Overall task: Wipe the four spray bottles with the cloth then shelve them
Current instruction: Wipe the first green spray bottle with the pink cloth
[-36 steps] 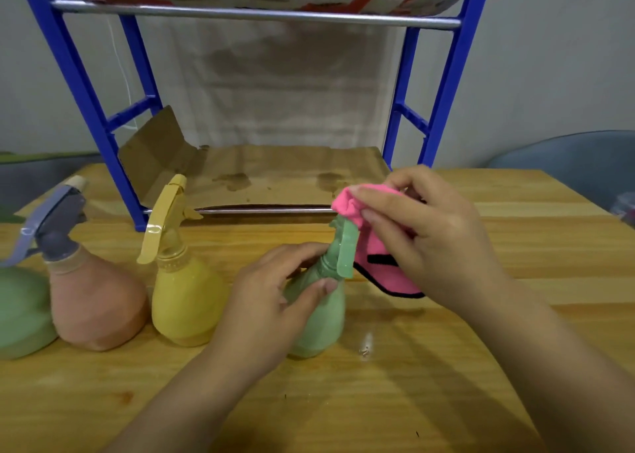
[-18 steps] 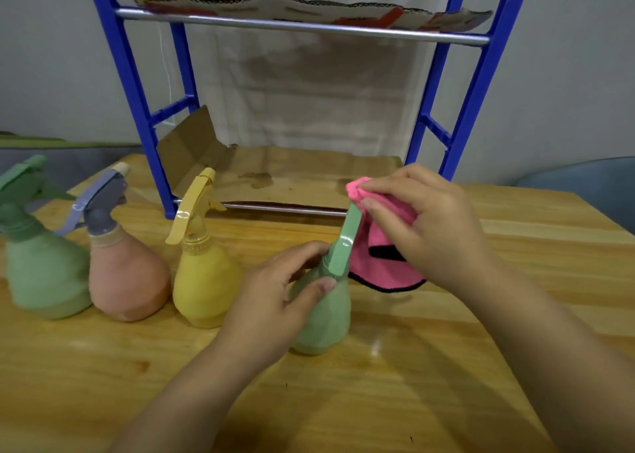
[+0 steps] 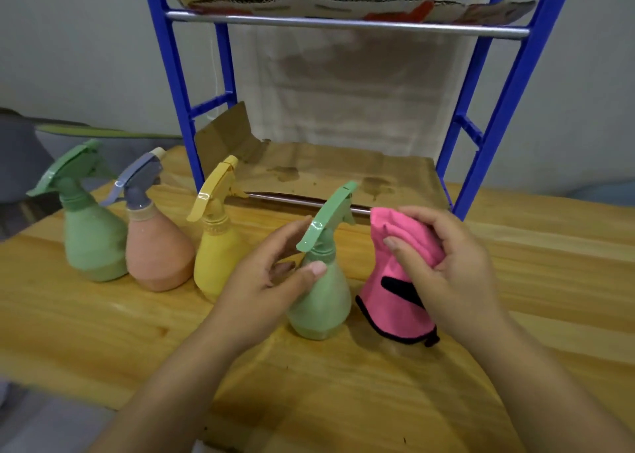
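We see a wooden table [image 3: 515,280] under both hands, grain running sideways. Beyond the hands stands a blue metal rack [image 3: 508,115], brown cardboard [image 3: 336,174] lining its lower level, a silver bar [image 3: 343,23] up top. Behind it, pale cloth [image 3: 343,84] and a grey wall [image 3: 86,47]. Soft, dim light.

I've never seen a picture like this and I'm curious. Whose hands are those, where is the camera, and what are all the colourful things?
The camera sits on a person's head, looking down at their own hands. On the wooden table stand four spray bottles: a green bottle, a peach bottle, a yellow bottle and a nearer green bottle. The left hand holds that nearer one. The right hand grips a pink cloth beside it. Behind stands a blue shelf rack, lined with cardboard, where the bottles will go.
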The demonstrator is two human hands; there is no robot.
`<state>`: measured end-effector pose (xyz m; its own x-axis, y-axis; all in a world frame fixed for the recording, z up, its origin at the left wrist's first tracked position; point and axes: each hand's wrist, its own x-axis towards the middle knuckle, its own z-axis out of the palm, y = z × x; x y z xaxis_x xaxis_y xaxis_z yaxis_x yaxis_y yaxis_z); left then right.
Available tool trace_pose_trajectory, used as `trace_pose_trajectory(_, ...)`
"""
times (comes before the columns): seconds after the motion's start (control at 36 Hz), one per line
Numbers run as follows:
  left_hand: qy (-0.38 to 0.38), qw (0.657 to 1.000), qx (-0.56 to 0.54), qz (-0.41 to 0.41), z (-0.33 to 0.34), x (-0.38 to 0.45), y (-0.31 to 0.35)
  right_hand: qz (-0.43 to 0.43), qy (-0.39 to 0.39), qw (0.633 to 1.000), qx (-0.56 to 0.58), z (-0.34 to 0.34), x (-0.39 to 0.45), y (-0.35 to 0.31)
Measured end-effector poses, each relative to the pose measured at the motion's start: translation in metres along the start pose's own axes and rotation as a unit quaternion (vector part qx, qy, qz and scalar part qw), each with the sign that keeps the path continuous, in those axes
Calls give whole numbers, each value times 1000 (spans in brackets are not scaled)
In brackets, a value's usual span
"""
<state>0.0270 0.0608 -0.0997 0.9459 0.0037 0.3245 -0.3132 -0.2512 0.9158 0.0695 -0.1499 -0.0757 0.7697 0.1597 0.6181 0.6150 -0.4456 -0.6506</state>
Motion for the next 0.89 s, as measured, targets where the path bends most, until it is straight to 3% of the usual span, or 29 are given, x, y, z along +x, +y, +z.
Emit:
trace_pose_trajectory(0.19, 125, 988, -14, 86, 7, -1, 18, -60, 65, 996, 8, 18, 8, -5)
trace_pose_trajectory(0.31, 147, 987, -28, 63, 10, 1, 15, -76, 84, 993, 14, 31, 13, -9)
trace_pose_trajectory(0.58, 113, 991, -40, 64, 8, -3, 12, -207, -12, 978, 5, 48, -7, -9)
trace_pose_trajectory(0.72, 66, 990, -104, 64, 6, -8, 10, -206, 37, 978, 17, 33, 3, -12)
trace_pose_trajectory(0.81, 56, 994, -72, 65, 6, -8, 4, -204, 51, 978, 11, 23, 14, -16)
trace_pose_trajectory(0.89, 65, 996, -28, 48, 7, -5, 1, -225, 14, 974, -14, 20, 23, -17)
